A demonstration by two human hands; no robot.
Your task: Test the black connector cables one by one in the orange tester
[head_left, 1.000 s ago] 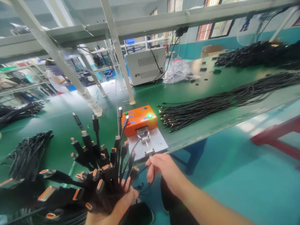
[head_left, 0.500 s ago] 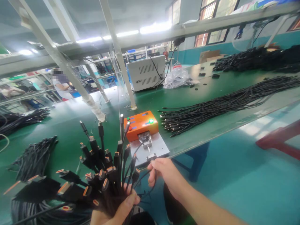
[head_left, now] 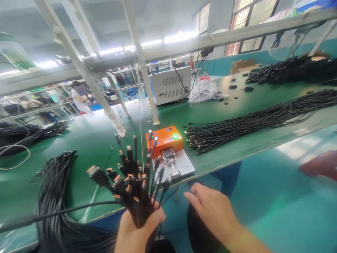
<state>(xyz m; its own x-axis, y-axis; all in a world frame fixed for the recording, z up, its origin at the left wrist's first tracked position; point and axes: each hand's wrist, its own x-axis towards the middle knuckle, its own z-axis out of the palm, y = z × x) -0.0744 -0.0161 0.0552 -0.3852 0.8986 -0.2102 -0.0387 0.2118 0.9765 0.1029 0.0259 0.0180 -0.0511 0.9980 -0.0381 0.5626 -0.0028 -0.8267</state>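
Left hand (head_left: 140,226) wrapped firmly round a thick bunch of cables (head_left: 135,186), thumb across the front; plugs fan upward, many with orange tips, one cable sticking out far to the left. Right hand (head_left: 213,209) partly open, thumb and forefinger apart, other fingers curled – nothing visible in its grasp. It hangs just off the worktop (head_left: 218,114), near the metal plate (head_left: 186,164) but not touching it.

Plate lies at the near edge, a small gauge (head_left: 167,153) on it, orange box (head_left: 158,151) directly behind with its green light (head_left: 175,136) lit. Right of box: long pile (head_left: 252,123), ends facing the box. Left: second pile (head_left: 56,186), bending over the near edge.

Farther back – grey case (head_left: 171,88), clear bag (head_left: 202,92) beside it, dark heap (head_left: 284,72) at far right.
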